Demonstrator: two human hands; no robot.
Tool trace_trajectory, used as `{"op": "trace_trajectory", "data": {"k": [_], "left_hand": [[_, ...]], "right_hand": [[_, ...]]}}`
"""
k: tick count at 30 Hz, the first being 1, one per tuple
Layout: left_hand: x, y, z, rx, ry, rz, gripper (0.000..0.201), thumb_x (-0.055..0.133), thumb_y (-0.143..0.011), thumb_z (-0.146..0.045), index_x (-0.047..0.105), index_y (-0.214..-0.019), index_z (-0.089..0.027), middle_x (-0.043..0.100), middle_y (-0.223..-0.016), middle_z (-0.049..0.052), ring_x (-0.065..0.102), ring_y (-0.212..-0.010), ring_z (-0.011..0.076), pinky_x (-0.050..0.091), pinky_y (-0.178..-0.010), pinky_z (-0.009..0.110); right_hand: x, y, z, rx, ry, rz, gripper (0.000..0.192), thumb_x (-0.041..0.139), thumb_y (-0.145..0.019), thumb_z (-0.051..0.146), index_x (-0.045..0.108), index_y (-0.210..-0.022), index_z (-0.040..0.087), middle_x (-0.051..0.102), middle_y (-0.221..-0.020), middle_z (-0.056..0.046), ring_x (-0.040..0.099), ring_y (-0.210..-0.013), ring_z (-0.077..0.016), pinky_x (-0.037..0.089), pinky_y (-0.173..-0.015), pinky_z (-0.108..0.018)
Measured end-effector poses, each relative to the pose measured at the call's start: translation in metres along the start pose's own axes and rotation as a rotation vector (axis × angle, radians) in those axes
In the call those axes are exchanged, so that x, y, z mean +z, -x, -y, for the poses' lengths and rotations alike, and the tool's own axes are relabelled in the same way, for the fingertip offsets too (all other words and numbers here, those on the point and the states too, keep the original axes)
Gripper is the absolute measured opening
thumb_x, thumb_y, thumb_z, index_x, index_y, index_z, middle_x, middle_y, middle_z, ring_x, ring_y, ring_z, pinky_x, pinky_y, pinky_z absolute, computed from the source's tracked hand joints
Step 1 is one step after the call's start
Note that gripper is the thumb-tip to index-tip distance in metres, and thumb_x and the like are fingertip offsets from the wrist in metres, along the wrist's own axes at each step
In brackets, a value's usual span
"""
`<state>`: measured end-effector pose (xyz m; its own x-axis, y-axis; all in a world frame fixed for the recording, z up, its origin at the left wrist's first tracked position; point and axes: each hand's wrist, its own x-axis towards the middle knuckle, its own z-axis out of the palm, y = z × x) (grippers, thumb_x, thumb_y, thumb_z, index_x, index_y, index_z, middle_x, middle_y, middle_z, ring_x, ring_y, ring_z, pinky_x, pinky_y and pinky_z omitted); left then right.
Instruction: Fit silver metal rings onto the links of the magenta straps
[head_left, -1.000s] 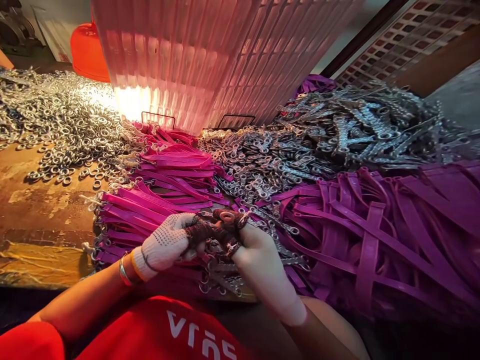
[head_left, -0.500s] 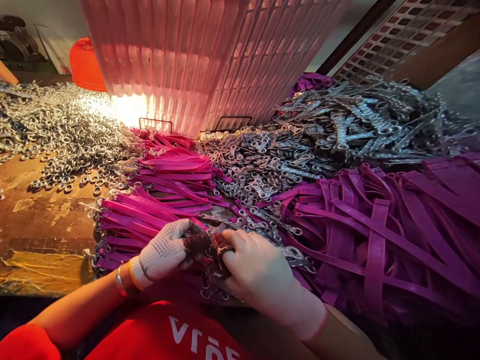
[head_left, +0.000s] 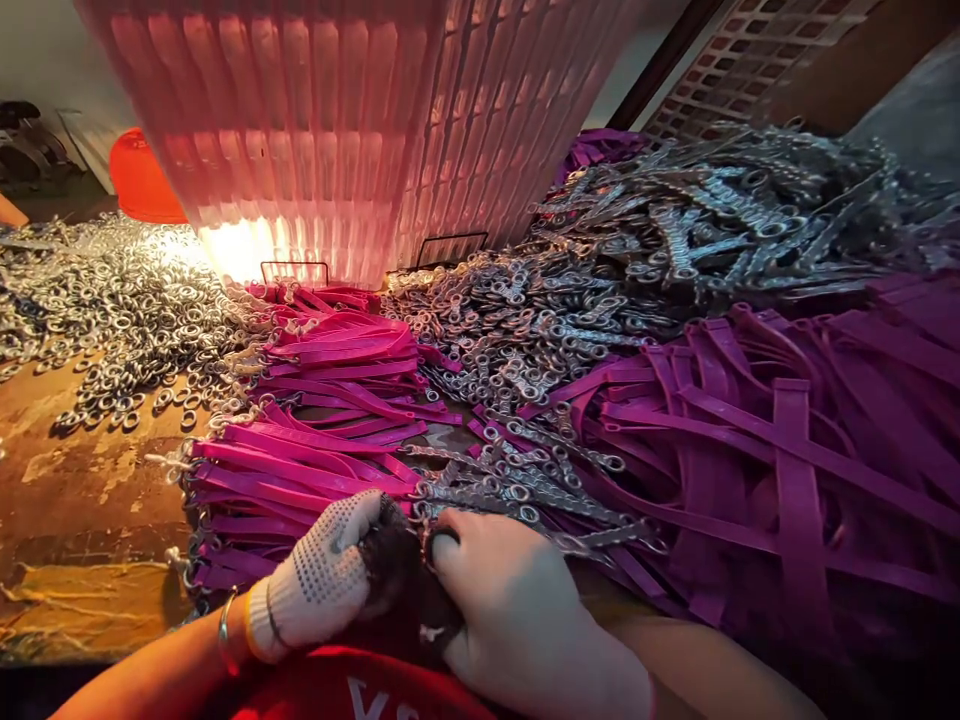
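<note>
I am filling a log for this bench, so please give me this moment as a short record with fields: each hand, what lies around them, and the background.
left hand: gloved, fingertips closed on a small dark piece, hard to make out
right hand: gloved, meets the left hand at the table edge
beside left hand: pink straps in a bundle
beside right hand: metal clasps, purple straps
far left: metal rings heaped on the worn table
behind: ribbed pink bin

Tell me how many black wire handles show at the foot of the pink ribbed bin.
2: one handle at the bin's lower left, another right of it; others may be hidden.
</note>
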<state>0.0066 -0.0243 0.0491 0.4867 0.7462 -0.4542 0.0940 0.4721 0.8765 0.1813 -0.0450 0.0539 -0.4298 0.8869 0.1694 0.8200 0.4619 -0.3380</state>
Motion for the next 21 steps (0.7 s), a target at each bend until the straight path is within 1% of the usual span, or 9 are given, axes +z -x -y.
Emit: {"op": "trace_trajectory", "data": {"k": [2, 4, 6, 8, 9, 11, 13, 16, 21], "left_hand": [[-0.003, -0.003, -0.009, -0.025, -0.007, -0.006, 0.04, 0.052, -0.089, -0.055, 0.045, -0.073, -0.02, 0.045, -0.057, -0.003, 0.037, -0.048, 0.0095, 0.029, -0.045, 0.022], [-0.012, -0.012, -0.019, 0.064, -0.187, -0.048, 0.034, 0.049, -0.092, -0.047, 0.049, -0.073, -0.019, 0.051, -0.06, -0.001, 0.044, -0.052, 0.0111, 0.034, -0.048, 0.022], [-0.029, -0.028, -0.028, 0.23, -0.564, -0.148, 0.025, 0.05, -0.093, -0.036, 0.058, -0.079, -0.017, 0.062, -0.073, 0.004, 0.056, -0.065, 0.0149, 0.043, -0.06, 0.024], [-0.048, -0.049, -0.036, 0.3, -1.034, -0.264, 0.018, 0.049, -0.092, -0.024, 0.064, -0.089, -0.015, 0.068, -0.091, 0.011, 0.062, -0.083, 0.0208, 0.047, -0.078, 0.031], [-0.058, -0.06, -0.038, 0.251, -1.233, -0.292, 0.019, 0.046, -0.091, -0.017, 0.065, -0.094, -0.013, 0.068, -0.096, 0.014, 0.063, -0.088, 0.0234, 0.047, -0.083, 0.035], [-0.071, -0.077, -0.038, 0.12, -1.454, -0.269, 0.025, 0.042, -0.089, -0.01, 0.066, -0.096, -0.011, 0.069, -0.096, 0.017, 0.065, -0.087, 0.0267, 0.048, -0.083, 0.04], [-0.077, -0.086, -0.033, 0.049, -1.506, -0.222, 0.029, 0.04, -0.088, -0.008, 0.068, -0.095, -0.01, 0.069, -0.092, 0.018, 0.066, -0.082, 0.0269, 0.049, -0.08, 0.041], [-0.075, -0.079, -0.021, 0.034, -1.508, -0.168, 0.027, 0.043, -0.087, -0.009, 0.069, -0.095, -0.012, 0.069, -0.09, 0.016, 0.066, -0.082, 0.0252, 0.05, -0.08, 0.039], [-0.072, -0.053, -0.016, 0.032, -1.466, -0.104, 0.019, 0.051, -0.081, -0.011, 0.069, -0.079, -0.015, 0.067, -0.073, 0.01, 0.063, -0.069, 0.0222, 0.05, -0.071, 0.033]], "right_hand": [[0.004, 0.002, 0.0, 0.021, 0.015, -0.002, 0.01, 0.056, -0.06, 0.019, 0.061, -0.069, 0.019, 0.064, -0.07, -0.008, 0.053, -0.057, -0.0183, 0.028, -0.053, -0.031], [0.004, -0.003, -0.008, 0.074, -0.066, 0.027, 0.01, 0.053, -0.068, 0.017, 0.062, -0.073, 0.02, 0.065, -0.07, -0.006, 0.054, -0.058, -0.0175, 0.031, -0.054, -0.029], [0.002, -0.017, -0.025, 0.162, -0.127, 0.076, 0.011, 0.05, -0.077, 0.017, 0.061, -0.076, 0.02, 0.067, -0.072, -0.005, 0.057, -0.063, -0.0172, 0.033, -0.058, -0.028], [0.0, -0.039, -0.046, 0.306, -0.076, 0.113, 0.013, 0.048, -0.082, 0.018, 0.061, -0.078, 0.02, 0.069, -0.077, -0.007, 0.059, -0.068, -0.0182, 0.033, -0.06, -0.028], [0.001, -0.05, -0.056, 0.368, -0.037, 0.163, 0.016, 0.045, -0.083, 0.015, 0.061, -0.079, 0.019, 0.069, -0.079, -0.007, 0.06, -0.069, -0.0183, 0.032, -0.061, -0.029], [0.008, -0.07, -0.071, 0.366, 0.029, 0.277, 0.019, 0.044, -0.082, 0.012, 0.062, -0.081, 0.018, 0.071, -0.088, -0.01, 0.062, -0.079, -0.019, 0.032, -0.064, -0.029], [0.021, -0.08, -0.078, 0.309, 0.041, 0.374, 0.019, 0.046, -0.081, 0.012, 0.064, -0.082, 0.018, 0.071, -0.094, -0.01, 0.063, -0.085, -0.019, 0.031, -0.065, -0.029], [0.038, -0.077, -0.077, 0.27, 0.004, 0.44, 0.018, 0.049, -0.081, 0.015, 0.066, -0.082, 0.019, 0.073, -0.087, -0.007, 0.064, -0.077, -0.0179, 0.029, -0.06, -0.03], [0.031, -0.061, -0.066, 0.154, -0.027, 0.476, 0.017, 0.051, -0.079, 0.015, 0.068, -0.082, 0.02, 0.074, -0.09, -0.007, 0.066, -0.083, -0.0202, 0.033, -0.063, -0.03]]}}
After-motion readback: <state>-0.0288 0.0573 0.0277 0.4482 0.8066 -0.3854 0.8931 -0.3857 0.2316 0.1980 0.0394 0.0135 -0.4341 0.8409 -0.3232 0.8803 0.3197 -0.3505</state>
